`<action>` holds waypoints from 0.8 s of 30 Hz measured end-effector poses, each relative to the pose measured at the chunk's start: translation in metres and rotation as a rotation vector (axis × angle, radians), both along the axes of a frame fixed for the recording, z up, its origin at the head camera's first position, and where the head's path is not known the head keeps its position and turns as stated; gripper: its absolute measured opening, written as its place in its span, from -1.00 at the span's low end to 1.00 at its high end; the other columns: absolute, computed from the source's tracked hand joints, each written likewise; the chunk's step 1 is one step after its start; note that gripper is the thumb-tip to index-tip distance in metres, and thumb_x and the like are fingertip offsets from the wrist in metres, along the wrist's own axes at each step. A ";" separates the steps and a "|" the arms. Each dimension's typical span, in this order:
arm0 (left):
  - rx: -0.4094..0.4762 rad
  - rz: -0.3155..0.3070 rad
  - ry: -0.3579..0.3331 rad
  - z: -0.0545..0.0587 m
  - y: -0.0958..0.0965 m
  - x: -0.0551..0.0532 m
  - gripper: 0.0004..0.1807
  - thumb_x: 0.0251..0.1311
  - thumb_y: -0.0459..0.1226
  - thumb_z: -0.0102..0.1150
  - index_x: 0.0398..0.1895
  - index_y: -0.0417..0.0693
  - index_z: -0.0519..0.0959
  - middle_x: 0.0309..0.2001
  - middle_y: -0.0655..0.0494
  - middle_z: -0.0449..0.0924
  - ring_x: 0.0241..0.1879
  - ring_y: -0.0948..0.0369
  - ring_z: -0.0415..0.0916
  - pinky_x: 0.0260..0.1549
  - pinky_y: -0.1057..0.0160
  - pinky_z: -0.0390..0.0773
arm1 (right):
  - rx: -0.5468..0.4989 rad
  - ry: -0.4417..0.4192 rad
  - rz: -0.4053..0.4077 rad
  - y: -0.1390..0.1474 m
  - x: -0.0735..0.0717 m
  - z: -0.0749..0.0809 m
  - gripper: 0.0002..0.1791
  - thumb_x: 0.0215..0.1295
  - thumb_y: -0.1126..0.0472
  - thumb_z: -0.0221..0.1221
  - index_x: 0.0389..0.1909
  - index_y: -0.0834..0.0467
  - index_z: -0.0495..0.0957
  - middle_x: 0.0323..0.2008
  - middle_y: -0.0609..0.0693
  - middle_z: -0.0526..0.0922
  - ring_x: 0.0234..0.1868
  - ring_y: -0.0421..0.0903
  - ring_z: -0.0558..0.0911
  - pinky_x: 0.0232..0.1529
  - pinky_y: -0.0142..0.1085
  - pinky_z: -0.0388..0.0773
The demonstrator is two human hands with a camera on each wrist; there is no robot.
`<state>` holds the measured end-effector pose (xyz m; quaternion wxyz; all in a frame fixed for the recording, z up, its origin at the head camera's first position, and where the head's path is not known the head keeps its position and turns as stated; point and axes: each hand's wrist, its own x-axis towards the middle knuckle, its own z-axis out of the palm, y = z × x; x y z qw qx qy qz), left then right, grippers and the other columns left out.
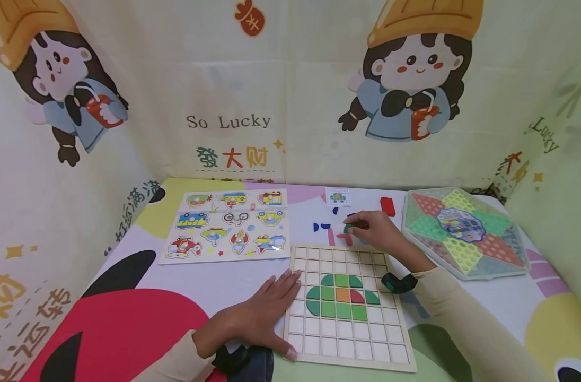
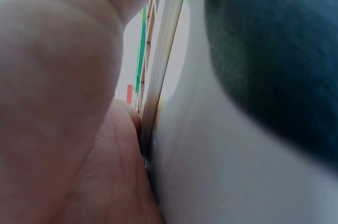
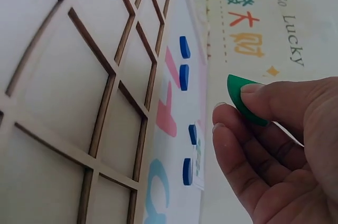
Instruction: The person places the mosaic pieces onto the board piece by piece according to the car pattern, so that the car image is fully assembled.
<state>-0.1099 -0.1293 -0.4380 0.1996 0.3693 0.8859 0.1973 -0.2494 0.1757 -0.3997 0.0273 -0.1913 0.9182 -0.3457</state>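
Observation:
Between thumb and fingers my right hand (image 1: 373, 229) pinches a green quarter-round tile (image 3: 244, 99), held above the table past the board's far edge. My left hand (image 1: 264, 310) rests with spread fingers along the left edge of a wooden grid board (image 1: 376, 334). Green squares (image 1: 327, 309), green rounded tiles (image 1: 313, 307), an orange square (image 1: 342, 295) and a red rounded tile (image 1: 357, 296) lie in cells mid-board. Several dark blue pieces (image 3: 184, 77) lie on the table near the right hand. In the left wrist view the thumb and palm border the board's side (image 2: 163, 49).
A small pattern card (image 1: 337, 197) and a red block (image 1: 388, 207) lie beyond the board. A picture puzzle board (image 1: 226, 225) is at the back left. To the right sits a hexagonal clear case (image 1: 462, 231) with a coloured star. A printed curtain (image 1: 300, 106) stands behind.

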 end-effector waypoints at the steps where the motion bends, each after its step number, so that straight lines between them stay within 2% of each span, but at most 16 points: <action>1: -0.002 0.001 -0.001 0.000 0.000 0.000 0.33 -0.15 0.44 0.18 0.56 -0.07 -0.14 0.56 0.14 -0.41 0.50 0.14 -0.52 0.38 -0.14 -0.32 | 0.001 0.004 -0.004 0.000 0.001 0.000 -0.74 0.26 0.35 0.27 -0.04 0.27 0.66 -0.13 0.10 0.69 -0.17 0.01 0.64 -0.11 -0.15 0.62; 5: 0.002 0.001 0.000 0.000 -0.001 0.001 0.33 -0.15 0.43 0.19 0.56 -0.08 -0.14 0.56 0.14 -0.40 0.50 0.13 -0.51 0.38 -0.14 -0.33 | -0.017 0.033 0.010 0.001 0.007 0.001 -0.77 0.23 0.39 0.28 -0.09 0.26 0.69 -0.19 0.07 0.70 -0.23 -0.02 0.65 -0.16 -0.18 0.63; 13: 0.006 0.001 0.002 0.001 -0.001 0.001 0.33 -0.15 0.43 0.19 0.56 -0.08 -0.13 0.56 0.13 -0.39 0.51 0.13 -0.50 0.38 -0.14 -0.32 | -0.056 0.061 0.106 0.001 0.026 0.004 -0.79 0.20 0.44 0.29 -0.14 0.26 0.70 -0.27 -0.03 0.66 -0.29 -0.11 0.62 -0.21 -0.30 0.62; 20: 0.008 -0.003 0.004 0.002 -0.001 0.001 0.32 -0.14 0.43 0.19 0.56 -0.08 -0.13 0.56 0.13 -0.39 0.51 0.12 -0.50 0.38 -0.15 -0.31 | -0.048 0.006 0.155 0.009 0.043 0.004 -0.78 0.20 0.41 0.30 -0.12 0.24 0.69 -0.25 -0.06 0.68 -0.30 -0.13 0.60 -0.20 -0.33 0.60; 24: 0.005 -0.005 0.006 0.002 -0.001 0.001 0.32 -0.13 0.43 0.19 0.56 -0.09 -0.13 0.56 0.12 -0.40 0.51 0.12 -0.50 0.38 -0.15 -0.31 | -0.049 -0.039 0.183 0.014 0.051 0.001 -0.80 0.18 0.41 0.32 -0.15 0.22 0.70 -0.27 -0.09 0.67 -0.31 -0.13 0.59 -0.27 -0.37 0.60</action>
